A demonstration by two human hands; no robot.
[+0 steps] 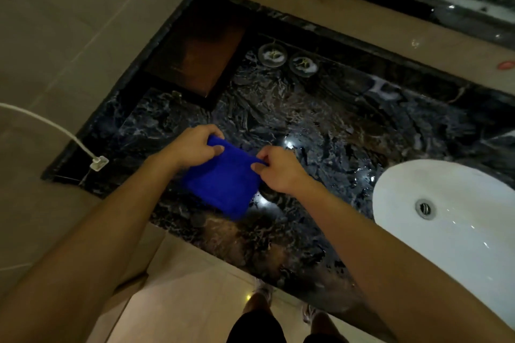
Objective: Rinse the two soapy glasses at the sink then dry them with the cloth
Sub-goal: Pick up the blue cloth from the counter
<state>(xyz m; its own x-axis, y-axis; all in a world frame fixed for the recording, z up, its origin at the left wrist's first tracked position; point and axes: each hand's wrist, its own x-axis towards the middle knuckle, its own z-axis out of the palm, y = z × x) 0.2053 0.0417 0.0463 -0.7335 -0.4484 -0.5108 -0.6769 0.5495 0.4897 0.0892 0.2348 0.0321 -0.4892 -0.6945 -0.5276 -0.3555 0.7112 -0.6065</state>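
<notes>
Cloth [220, 186]: blue, folded to a small pad, over the near-left part of the dark marble worktop [320, 120]. Lifted or resting on it: cannot tell.

Left hand [195, 145]: curled, pinching the cloth's far-left corner between thumb and fingers. Right hand [278, 172]: curled, pinching the cloth's right-hand edge. Nothing else held by either.

First glass [272, 55] and second glass [303, 64]: upright, side by side at the back of the worktop, white suds visible inside each. Well apart from both hands and from the sink [395, 175], white, at the right, with its drain [425, 208] in plain view. Tap not in view.

Wooden tray [195, 58] just left of the glasses. White plug [99, 162] with cable at the worktop's left edge.

Judgement: rinsing apparently not yet done. Step in hand, probably: readying the cloth.

To do it well:
- Set the cloth down on a dry patch near the sink but clear of splash. Glossy, possibly wet surface, so check first.
- Keep the cloth off the suds, to save it for drying.
- Free both hands, then take one glass at a time by the wall, not the rim. Soapy glass likely slippery, and hard stone beneath.
- Keep water well away from the plug.
</notes>
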